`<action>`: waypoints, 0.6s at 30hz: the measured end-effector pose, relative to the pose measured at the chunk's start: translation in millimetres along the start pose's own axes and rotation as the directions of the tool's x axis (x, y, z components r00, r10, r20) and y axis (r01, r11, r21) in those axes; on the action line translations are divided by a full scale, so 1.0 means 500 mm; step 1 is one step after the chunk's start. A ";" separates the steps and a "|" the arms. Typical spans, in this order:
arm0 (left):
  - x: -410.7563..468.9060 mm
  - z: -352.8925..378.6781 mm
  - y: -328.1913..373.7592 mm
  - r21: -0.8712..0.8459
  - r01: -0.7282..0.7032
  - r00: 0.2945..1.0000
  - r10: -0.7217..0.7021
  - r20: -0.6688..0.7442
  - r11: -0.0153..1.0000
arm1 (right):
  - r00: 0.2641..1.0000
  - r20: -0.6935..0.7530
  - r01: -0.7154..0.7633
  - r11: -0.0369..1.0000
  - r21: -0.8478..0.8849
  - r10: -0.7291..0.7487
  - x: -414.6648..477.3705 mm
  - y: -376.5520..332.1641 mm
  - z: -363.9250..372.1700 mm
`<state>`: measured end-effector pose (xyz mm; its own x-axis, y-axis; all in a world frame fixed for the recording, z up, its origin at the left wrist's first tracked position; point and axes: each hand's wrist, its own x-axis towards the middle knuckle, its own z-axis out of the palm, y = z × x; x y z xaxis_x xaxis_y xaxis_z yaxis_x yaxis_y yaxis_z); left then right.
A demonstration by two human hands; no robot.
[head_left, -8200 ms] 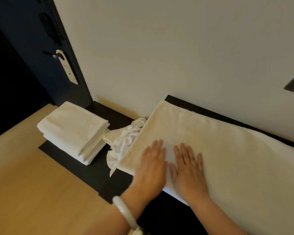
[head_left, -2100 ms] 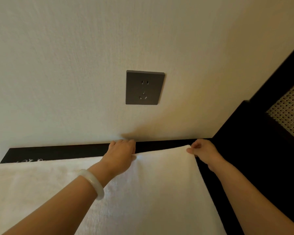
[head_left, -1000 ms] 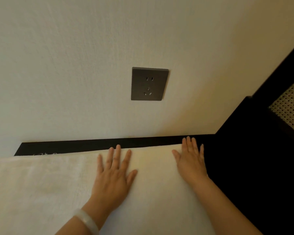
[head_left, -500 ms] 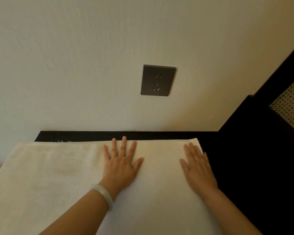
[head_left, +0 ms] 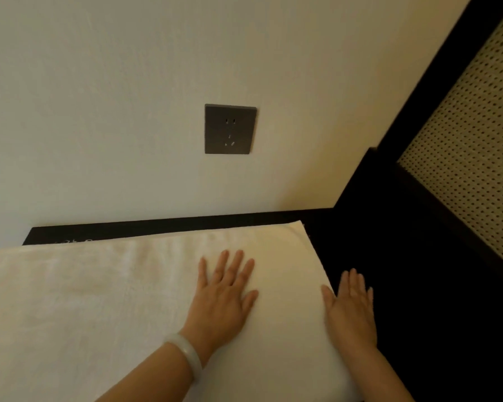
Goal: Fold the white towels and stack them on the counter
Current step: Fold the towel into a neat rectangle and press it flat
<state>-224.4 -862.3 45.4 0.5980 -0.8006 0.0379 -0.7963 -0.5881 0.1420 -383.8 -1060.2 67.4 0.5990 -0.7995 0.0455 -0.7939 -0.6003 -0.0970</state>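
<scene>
1 white terry towel [head_left: 105, 309] spread flat on black counter [head_left: 395, 285] | 2 hands: left hand [head_left: 224, 297] flat on towel, fingers straight, splayed | right hand [head_left: 350, 307] flat at towel's right edge, fingers straight | 1 dark grey wall socket [head_left: 230, 129]

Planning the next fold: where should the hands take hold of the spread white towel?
Likely pinch the short right end of the white towel, coming from the right: that edge lies free on the counter by the right hand; its length runs left.
</scene>
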 end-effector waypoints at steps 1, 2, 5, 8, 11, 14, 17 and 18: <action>0.002 0.000 0.001 0.001 0.005 1.000 -0.005 0.005 1.000 | 0.998 -0.061 0.027 1.000 -0.002 -0.027 -0.014 -0.023 -0.002; 0.002 0.000 0.003 0.003 0.010 1.000 -0.010 0.014 1.000 | 0.996 -0.020 0.088 0.994 0.059 -0.087 -0.037 -0.052 0.001; 0.002 0.001 -0.001 0.014 -0.001 1.000 0.000 0.014 1.000 | 0.920 0.028 0.389 0.918 0.069 -0.392 -0.123 -0.097 0.035; 0.001 0.005 -0.005 0.038 -0.016 1.000 0.017 -0.002 0.999 | 0.959 0.069 0.269 0.960 0.076 -0.274 -0.142 -0.043 0.025; 0.003 0.004 -0.009 0.023 -0.027 0.999 0.026 0.025 0.999 | 0.991 0.097 0.089 0.996 0.024 -0.091 -0.136 0.022 0.011; -0.004 -0.008 -0.006 0.000 -0.041 0.999 0.041 0.003 0.999 | 0.995 -0.017 -0.103 0.991 -0.082 0.102 -0.134 0.034 -0.012; -0.053 -0.020 0.045 0.010 -0.065 0.996 0.065 -0.059 0.998 | 0.987 -0.153 -0.058 0.998 -0.020 0.054 -0.136 -0.027 -0.028; -0.080 -0.019 0.070 -0.007 -0.101 0.993 0.100 -0.063 0.995 | 0.991 -0.126 0.038 0.999 0.017 -0.035 -0.147 -0.055 -0.026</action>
<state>-275.1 -849.9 58.0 0.5197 -0.8467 0.1143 -0.8519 -0.5034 0.1443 -407.4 -985.1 79.8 0.6086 -0.7741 0.1741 -0.7689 -0.6296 -0.1117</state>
